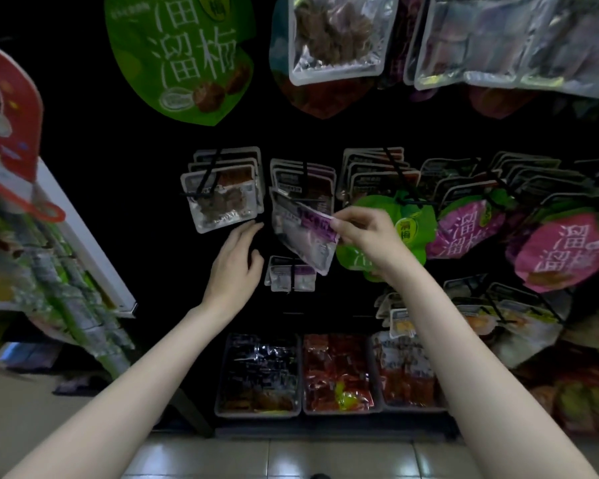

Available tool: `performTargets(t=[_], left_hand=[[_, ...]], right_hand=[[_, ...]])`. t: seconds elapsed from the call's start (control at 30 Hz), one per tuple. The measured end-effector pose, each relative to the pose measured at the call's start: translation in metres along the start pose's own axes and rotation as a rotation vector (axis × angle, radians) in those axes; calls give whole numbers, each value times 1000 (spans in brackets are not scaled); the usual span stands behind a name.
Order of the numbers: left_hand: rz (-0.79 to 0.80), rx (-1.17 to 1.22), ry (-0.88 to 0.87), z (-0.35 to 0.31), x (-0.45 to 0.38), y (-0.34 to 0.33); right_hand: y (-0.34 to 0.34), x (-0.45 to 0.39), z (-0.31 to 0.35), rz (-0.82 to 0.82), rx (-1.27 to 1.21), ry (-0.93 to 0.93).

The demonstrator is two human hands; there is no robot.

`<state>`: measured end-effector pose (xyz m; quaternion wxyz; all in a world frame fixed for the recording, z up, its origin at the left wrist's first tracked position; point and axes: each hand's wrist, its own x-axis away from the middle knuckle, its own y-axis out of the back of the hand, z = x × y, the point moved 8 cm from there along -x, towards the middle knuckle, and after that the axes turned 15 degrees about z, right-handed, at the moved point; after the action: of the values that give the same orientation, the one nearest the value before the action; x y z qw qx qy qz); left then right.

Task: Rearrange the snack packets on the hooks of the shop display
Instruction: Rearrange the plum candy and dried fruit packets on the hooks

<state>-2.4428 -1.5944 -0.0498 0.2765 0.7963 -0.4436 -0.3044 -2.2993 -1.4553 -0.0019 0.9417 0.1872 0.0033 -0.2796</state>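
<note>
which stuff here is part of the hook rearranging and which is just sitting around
In the job:
- purple-label packet, pinched by the right hand
- left hand, open beside it
- hooked packet stack behind it
- small purple packets on the hook below

Just there:
- snack bins at the bottom
- green plum packet
- floor tiles

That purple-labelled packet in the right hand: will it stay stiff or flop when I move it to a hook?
Probably floppy: the purple-labelled packet hangs tilted from the right hand, pinched at one edge. Likely light, since a pinch carries it. Its glossy film may be slippery.
</note>
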Motion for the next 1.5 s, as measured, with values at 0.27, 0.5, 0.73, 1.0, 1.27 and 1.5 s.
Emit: performTargets(t=[0.27,0.5,0.73,1.0,1.27,1.5], left_hand=[[178,276,288,60,28,-70],[475,215,455,102,47,-142],[431,196,482,104,30,-159],[397,201,571,113,21,-174],[385,114,568,115,13,-171],[437,296,630,124,22,-188]], right_hand=[[-36,34,-91,304,300,-155],[-65,51,-217,269,405,-509],[-74,28,-217,5,216,-464],[-79,26,-231,-84,79,-536],[-79,12,-244,-109,95,-619],[-89,11,-255,-111,60,-635]])
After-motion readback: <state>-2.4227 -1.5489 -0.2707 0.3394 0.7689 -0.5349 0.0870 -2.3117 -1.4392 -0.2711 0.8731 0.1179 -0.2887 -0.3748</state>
